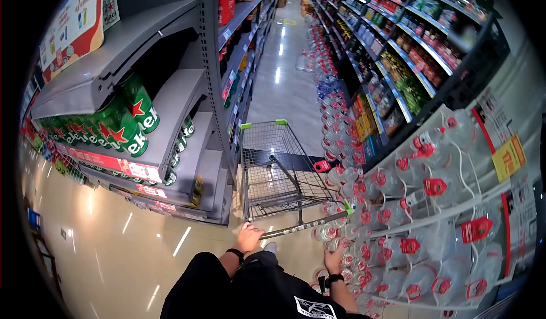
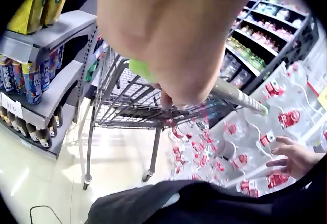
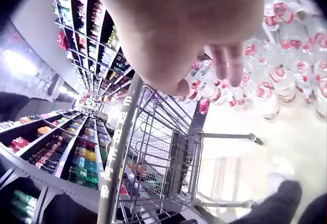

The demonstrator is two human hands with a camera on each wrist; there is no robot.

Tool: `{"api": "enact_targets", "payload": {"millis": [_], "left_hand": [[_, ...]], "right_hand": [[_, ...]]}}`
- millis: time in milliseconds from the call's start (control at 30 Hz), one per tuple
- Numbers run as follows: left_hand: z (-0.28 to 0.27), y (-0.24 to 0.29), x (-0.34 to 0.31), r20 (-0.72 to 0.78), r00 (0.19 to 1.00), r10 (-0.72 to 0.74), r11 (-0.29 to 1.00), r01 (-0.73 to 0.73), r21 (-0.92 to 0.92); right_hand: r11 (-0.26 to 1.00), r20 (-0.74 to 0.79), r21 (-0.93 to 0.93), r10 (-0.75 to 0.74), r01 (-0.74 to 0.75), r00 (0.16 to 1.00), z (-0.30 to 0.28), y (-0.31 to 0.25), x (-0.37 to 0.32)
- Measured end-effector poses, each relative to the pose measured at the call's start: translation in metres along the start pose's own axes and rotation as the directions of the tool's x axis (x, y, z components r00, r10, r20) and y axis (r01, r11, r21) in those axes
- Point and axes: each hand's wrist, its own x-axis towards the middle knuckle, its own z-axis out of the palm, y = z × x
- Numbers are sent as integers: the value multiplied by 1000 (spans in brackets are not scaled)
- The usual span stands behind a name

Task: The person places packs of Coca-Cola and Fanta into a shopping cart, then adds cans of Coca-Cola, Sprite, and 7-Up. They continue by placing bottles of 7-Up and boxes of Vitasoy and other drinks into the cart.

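The left hand (image 1: 248, 237) is gripping the handle (image 1: 301, 227) of the shopping cart (image 1: 273, 197), between Heineken cans (image 1: 122, 130) on the left and clear bottles (image 1: 437, 187) on the right; the right hand (image 1: 334, 259) is hanging loosely spread near the bottles. Steering seems under way, probably calling for a right-hand grip.

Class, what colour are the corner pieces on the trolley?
Bright green; the corner pieces show best in the head view.

Supermarket; identified by stocked shelves (image 1: 182, 94), price card (image 1: 508, 158), shopping cart (image 1: 260, 168), massed green cans (image 1: 120, 128) and red-labelled bottles (image 1: 435, 186).
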Motion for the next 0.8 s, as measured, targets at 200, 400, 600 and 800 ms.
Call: {"api": "enact_targets", "payload": {"millis": [200, 400, 600, 800], "left_hand": [[-24, -51, 78, 11, 987, -160, 985, 159, 60], [-38, -85, 167, 88, 916, -390, 921, 389, 38], [-39, -93, 235, 74, 784, -617, 787, 613, 69], [-27, -115, 298, 42, 678, -734, 669, 710, 221]], "right_hand": [[992, -2, 17, -123, 123, 992, 11, -48, 145], [993, 216, 60, -111, 100, 970, 41, -65, 238], [969, 272, 241, -114, 47, 956, 72, -89, 337], [888, 188, 384, -345, 254, 920, 124, -49, 441]]}}
